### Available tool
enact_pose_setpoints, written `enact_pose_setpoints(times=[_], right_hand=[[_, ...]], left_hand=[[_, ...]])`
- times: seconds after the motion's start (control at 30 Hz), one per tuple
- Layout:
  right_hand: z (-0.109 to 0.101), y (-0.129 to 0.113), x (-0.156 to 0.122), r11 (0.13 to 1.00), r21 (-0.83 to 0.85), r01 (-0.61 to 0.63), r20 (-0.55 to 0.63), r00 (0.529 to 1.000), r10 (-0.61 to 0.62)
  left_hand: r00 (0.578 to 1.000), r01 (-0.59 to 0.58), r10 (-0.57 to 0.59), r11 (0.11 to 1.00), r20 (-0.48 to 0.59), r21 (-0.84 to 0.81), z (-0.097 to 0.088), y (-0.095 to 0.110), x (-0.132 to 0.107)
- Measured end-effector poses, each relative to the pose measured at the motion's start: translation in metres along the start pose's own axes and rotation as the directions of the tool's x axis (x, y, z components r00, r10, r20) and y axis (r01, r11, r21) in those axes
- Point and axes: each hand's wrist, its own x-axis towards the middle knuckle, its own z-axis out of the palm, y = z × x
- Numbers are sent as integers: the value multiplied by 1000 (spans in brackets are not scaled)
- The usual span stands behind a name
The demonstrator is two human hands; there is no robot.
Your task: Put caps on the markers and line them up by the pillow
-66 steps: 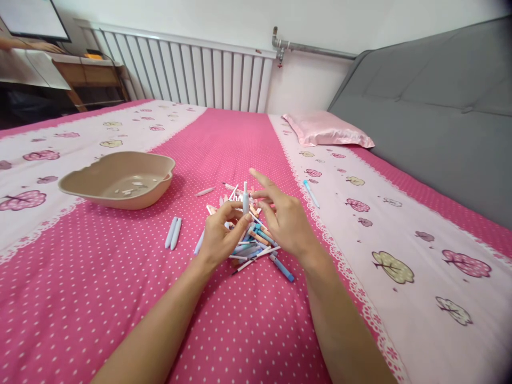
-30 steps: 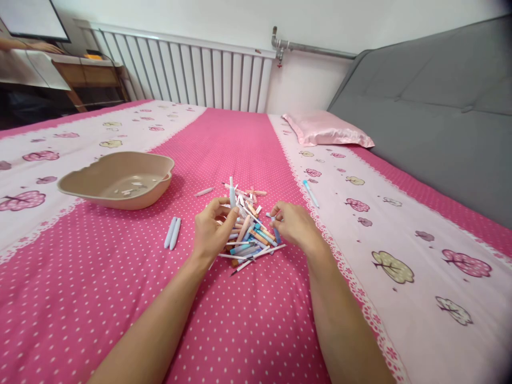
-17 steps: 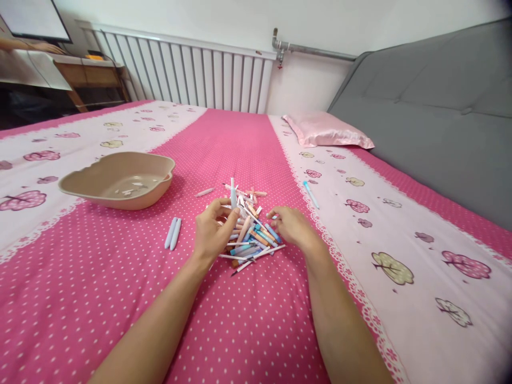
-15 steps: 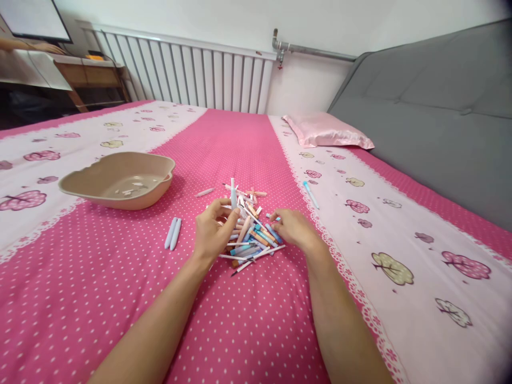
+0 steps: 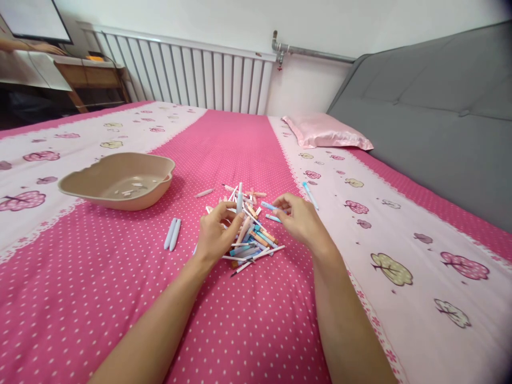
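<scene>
Between my hands lies a heap of pen parts [image 5: 256, 242] in blue, orange, pink and white, with thin white refills among them. My left hand [image 5: 214, 232] is closed on a pale blue pen barrel [image 5: 239, 201], held upright with a white piece sticking out of its top. On the right side of the heap, my right hand [image 5: 296, 216] pinches a light blue pen piece [image 5: 269, 206] pointing left. Just below it lies another blue piece [image 5: 273, 217]. My fingers hide part of the heap.
A beige basin [image 5: 120, 200] with small white bits inside stands at left. Two lavender barrels [image 5: 173, 234], a pink one [image 5: 204, 193] and a blue-capped pen [image 5: 310, 195] lie around the heap. A pink pillow [image 5: 328, 132] lies further back. At far left, a person's hand [image 5: 48, 48] rests on a desk.
My right hand has lifted from the heap and moved up and right with a light blue pen piece. My left hand has shifted slightly right with its barrel.
</scene>
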Motion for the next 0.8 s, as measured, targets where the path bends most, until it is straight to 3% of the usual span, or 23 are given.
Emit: enact_pose_setpoints(times=[0.1, 0.3, 0.53, 0.8], right_hand=[[-3, -6, -1, 966, 251, 63, -113, 993, -35], [-9, -19, -4, 777, 614, 141, -267, 963, 36], [-16, -23, -6, 674, 722, 154, -281, 956, 83], [-21, -27, -10, 687, 712, 146, -252, 966, 56]], left_hand=[[997, -69, 68, 997, 45, 29, 0, 1, 0], [984, -150, 140, 985, 110, 89, 1, 2, -1], [969, -224, 205, 964, 136, 143, 1, 1, -1], [960, -269, 248, 947, 133, 178, 1, 2, -1]])
